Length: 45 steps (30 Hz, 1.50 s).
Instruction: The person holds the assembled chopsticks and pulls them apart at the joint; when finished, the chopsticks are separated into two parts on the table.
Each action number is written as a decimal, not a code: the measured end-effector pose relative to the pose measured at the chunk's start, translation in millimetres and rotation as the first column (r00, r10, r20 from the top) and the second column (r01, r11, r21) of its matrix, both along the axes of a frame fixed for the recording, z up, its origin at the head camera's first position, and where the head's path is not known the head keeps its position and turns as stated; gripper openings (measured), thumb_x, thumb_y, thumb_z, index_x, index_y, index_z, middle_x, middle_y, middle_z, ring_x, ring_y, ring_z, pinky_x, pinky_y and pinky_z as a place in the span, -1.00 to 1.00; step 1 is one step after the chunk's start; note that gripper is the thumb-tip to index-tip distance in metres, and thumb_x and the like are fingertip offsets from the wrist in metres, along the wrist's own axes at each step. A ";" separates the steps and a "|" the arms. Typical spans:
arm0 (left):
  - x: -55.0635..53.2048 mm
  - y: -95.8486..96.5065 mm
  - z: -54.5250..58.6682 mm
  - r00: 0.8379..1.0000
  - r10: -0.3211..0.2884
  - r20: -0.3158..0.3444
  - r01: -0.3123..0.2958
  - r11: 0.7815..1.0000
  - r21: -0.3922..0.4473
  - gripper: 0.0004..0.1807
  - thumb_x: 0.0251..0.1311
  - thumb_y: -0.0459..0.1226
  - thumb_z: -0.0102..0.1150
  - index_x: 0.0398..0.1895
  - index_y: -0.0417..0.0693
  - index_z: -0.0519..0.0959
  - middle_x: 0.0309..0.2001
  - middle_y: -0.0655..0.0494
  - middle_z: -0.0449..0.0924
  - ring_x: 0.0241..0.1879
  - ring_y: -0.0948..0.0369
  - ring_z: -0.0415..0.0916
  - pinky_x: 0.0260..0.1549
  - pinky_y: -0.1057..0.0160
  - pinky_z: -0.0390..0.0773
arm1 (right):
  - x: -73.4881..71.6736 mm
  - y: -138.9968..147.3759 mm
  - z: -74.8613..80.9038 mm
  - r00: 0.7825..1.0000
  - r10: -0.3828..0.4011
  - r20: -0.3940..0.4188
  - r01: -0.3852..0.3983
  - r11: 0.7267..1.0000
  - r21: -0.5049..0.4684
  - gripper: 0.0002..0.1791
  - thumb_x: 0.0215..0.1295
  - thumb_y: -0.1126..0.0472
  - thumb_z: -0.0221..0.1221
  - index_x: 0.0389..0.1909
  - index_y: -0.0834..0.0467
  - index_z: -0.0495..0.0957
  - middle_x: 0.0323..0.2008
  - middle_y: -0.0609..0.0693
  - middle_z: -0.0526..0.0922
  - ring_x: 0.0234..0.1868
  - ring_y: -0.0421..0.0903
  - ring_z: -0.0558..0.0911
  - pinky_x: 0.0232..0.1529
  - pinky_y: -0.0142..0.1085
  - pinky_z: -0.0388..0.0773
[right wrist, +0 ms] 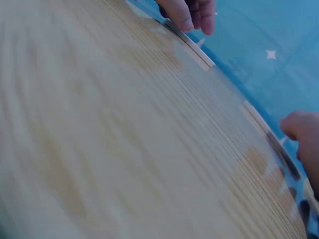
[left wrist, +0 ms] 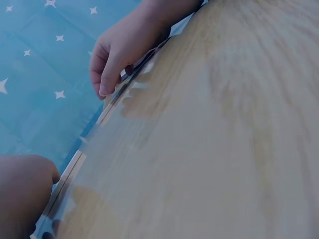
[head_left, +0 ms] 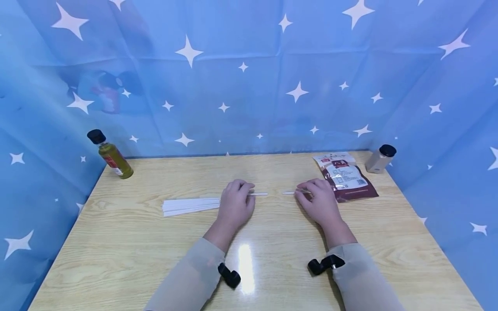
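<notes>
A bundle of thin white strips (head_left: 190, 205) lies on the wooden table, spreading slightly toward its left end. My left hand (head_left: 235, 202) rests over the bundle's right end with fingers bent down, hiding the part beneath. From between its thumb and fingers a slim white stick (head_left: 260, 194) pokes out to the right. Facing it, my right hand (head_left: 317, 198) pinches another slim white stick (head_left: 288, 192) between thumb and fingers, its tip pointing left. A short gap separates the two tips. In the left wrist view, the right hand (left wrist: 117, 64) curls down at the tabletop.
At the far left stands an oil bottle (head_left: 115, 160) with a black cap. A maroon and white food packet (head_left: 346, 178) lies just beyond my right hand. Behind it is a small black-lidded jar (head_left: 380, 160). A blue star-patterned curtain (head_left: 249, 108) borders the table's back and sides.
</notes>
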<state>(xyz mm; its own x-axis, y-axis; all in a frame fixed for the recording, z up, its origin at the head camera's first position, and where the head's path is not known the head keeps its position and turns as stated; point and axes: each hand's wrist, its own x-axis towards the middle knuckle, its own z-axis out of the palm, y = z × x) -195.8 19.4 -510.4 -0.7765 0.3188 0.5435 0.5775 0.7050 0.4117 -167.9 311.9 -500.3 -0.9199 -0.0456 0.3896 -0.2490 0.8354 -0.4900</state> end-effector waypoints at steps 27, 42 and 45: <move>9.1 -59.0 3.7 0.996 0.069 0.053 -0.066 0.997 -0.051 -0.71 0.40 -0.14 0.37 0.06 -0.10 0.74 0.03 -0.04 0.70 0.10 -0.08 0.61 0.11 -0.18 0.56 | -16.8 -94.0 -3.7 0.985 0.170 -0.027 -0.169 0.985 0.025 -0.62 0.41 -0.11 0.38 0.01 0.10 0.77 0.01 0.03 0.73 0.16 0.17 0.55 0.24 0.17 0.42; 7.7 -83.3 1.2 0.995 0.095 -0.006 -0.095 0.994 -0.061 -0.83 0.37 -0.22 0.36 -0.06 -0.07 0.77 -0.05 0.03 0.75 0.04 -0.05 0.63 0.02 -0.16 0.57 | -21.5 -140.1 -3.3 0.948 0.308 -0.084 -0.302 0.951 0.071 -0.70 0.42 -0.08 0.36 -0.05 0.04 0.77 -0.01 0.02 0.72 0.12 0.13 0.58 0.19 0.17 0.46; 9.0 -88.2 2.7 0.995 0.098 0.001 -0.098 0.993 -0.061 -0.84 0.38 -0.26 0.32 -0.07 -0.09 0.77 -0.05 0.01 0.75 0.05 -0.07 0.63 0.03 -0.17 0.58 | -22.0 -146.9 -3.8 0.947 0.311 -0.082 -0.305 0.950 0.072 -0.72 0.42 -0.06 0.36 -0.06 0.03 0.78 -0.02 0.00 0.72 0.11 0.10 0.57 0.20 0.14 0.46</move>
